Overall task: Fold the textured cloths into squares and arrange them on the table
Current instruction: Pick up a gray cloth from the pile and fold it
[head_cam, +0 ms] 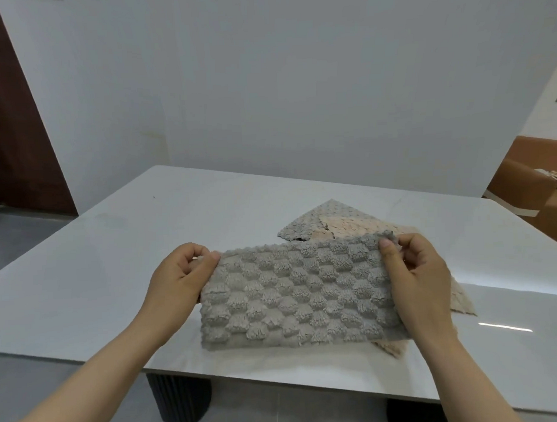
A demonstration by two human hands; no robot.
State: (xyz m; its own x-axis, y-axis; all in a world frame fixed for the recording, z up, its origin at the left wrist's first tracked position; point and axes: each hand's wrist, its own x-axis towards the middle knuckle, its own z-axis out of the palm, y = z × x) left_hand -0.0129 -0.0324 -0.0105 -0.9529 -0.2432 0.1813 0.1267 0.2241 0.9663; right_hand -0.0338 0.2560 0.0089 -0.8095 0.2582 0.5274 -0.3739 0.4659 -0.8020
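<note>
A grey bubble-textured cloth (292,292), folded in half into a long rectangle, hangs just above the white table (114,248). My left hand (178,274) pinches its upper left corner. My right hand (415,269) pinches the upper right corner between thumb and fingers. Behind it lie a second grey cloth (306,222) and a beige textured cloth (353,228), unfolded and overlapping. Part of the beige cloth is hidden behind the held cloth and my right hand.
The table's near edge runs below my forearms, with a dark ribbed leg (179,400) under it. A white wall stands behind the table. A brown cardboard box (529,183) sits at the right, a dark door (12,125) at the left.
</note>
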